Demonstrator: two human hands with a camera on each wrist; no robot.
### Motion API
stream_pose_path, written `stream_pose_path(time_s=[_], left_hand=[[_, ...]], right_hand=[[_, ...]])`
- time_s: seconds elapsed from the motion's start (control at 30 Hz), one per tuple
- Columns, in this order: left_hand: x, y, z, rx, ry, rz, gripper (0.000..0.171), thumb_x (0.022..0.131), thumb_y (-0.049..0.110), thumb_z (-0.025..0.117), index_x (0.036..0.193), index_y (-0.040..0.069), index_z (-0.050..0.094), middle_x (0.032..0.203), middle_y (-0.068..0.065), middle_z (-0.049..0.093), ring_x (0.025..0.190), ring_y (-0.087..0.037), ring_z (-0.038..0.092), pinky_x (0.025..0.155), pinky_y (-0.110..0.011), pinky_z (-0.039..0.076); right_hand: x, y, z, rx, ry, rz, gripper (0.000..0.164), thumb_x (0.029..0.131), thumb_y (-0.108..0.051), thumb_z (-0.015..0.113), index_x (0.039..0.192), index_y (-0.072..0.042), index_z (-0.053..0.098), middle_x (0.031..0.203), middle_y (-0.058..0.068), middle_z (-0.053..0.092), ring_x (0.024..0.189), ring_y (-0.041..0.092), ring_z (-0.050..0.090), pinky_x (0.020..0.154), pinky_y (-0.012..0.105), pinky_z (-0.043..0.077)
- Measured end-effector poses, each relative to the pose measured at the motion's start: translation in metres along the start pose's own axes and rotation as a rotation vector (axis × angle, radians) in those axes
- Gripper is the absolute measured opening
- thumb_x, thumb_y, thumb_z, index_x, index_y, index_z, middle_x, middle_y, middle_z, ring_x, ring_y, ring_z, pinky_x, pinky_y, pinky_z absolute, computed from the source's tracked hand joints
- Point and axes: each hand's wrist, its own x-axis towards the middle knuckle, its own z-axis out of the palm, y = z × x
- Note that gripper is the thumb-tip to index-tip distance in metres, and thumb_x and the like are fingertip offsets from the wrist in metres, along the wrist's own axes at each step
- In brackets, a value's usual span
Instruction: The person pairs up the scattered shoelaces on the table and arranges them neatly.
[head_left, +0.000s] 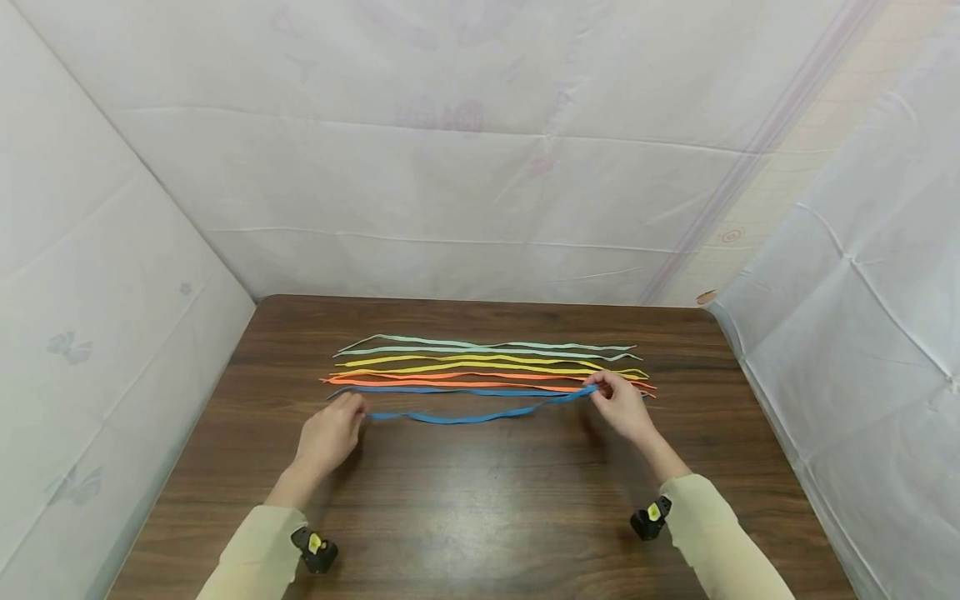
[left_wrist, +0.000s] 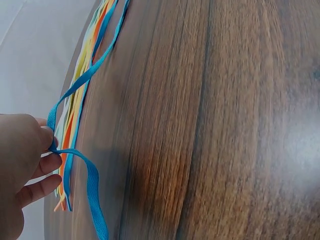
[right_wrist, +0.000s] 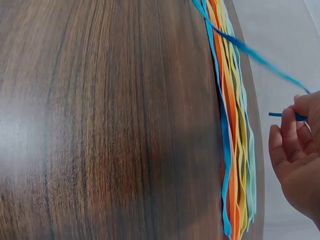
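Note:
A flat blue shoelace (head_left: 467,420) sags between both hands above the table, in front of a row of laces. My left hand (head_left: 328,432) pinches it between thumb and index finger, and a short tail hangs below those fingers in the left wrist view. At the other end my right hand (head_left: 621,406) pinches the lace, its narrow tip (right_wrist: 274,114) poking past the fingers. Just behind lies a second blue lace (head_left: 450,390), stretched out lengthwise. Beyond it run orange laces (head_left: 390,382), yellow laces (head_left: 450,358) and pale mint laces (head_left: 435,340), roughly parallel.
The dark wooden table (head_left: 465,517) has rounded far corners. White sheeting (head_left: 450,183) rises behind it and along both sides. Each wrist wears a small black camera, one beside the left sleeve (head_left: 258,546) and one beside the right sleeve (head_left: 712,525).

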Motion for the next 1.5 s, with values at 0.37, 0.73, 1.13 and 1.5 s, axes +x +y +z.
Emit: stream_pose_path(time_s=[0.37, 0.73, 1.13, 1.5], left_hand=[[-0.003, -0.008, 0.002, -0.001, -0.002, -0.023, 0.008, 0.078, 0.006, 0.062, 0.081, 0.012, 0.057, 0.074, -0.001, 0.053, 0.055, -0.014, 0.051, 0.045, -0.032, 0.041], [-0.004, -0.017, 0.003, 0.017, -0.003, -0.025, 0.006, 0.078, 0.005, 0.06, 0.084, 0.007, 0.063, 0.079, -0.003, 0.055, 0.073, -0.022, 0.055, 0.056, -0.037, 0.046], [0.01, -0.022, 0.003, 0.093, -0.054, 0.018, 0.004, 0.079, 0.009, 0.059, 0.082, 0.008, 0.057, 0.075, -0.005, 0.058, 0.069, -0.024, 0.053, 0.061, -0.039, 0.042], [0.016, -0.031, -0.001, 0.112, -0.053, 0.053, 0.007, 0.075, 0.007, 0.065, 0.081, 0.01, 0.061, 0.077, -0.005, 0.062, 0.068, -0.025, 0.058, 0.06, -0.042, 0.044]], right_hand=[[-0.002, 0.014, -0.003, -0.163, 0.106, -0.139, 0.015, 0.074, 0.0, 0.057, 0.087, -0.008, 0.057, 0.071, 0.001, 0.056, 0.062, 0.01, 0.047, 0.054, 0.025, 0.039], [-0.006, 0.032, -0.018, -0.3, 0.16, -0.178, 0.011, 0.073, -0.005, 0.064, 0.08, -0.011, 0.059, 0.076, 0.002, 0.06, 0.067, 0.016, 0.055, 0.06, 0.035, 0.044], [-0.01, 0.048, -0.024, -0.379, 0.134, -0.176, 0.01, 0.072, -0.008, 0.067, 0.078, -0.011, 0.06, 0.079, 0.002, 0.058, 0.07, 0.018, 0.049, 0.062, 0.035, 0.04], [-0.014, 0.065, -0.028, -0.431, 0.129, -0.133, 0.008, 0.073, -0.008, 0.065, 0.079, -0.012, 0.062, 0.079, 0.004, 0.059, 0.072, 0.024, 0.051, 0.061, 0.039, 0.038]])
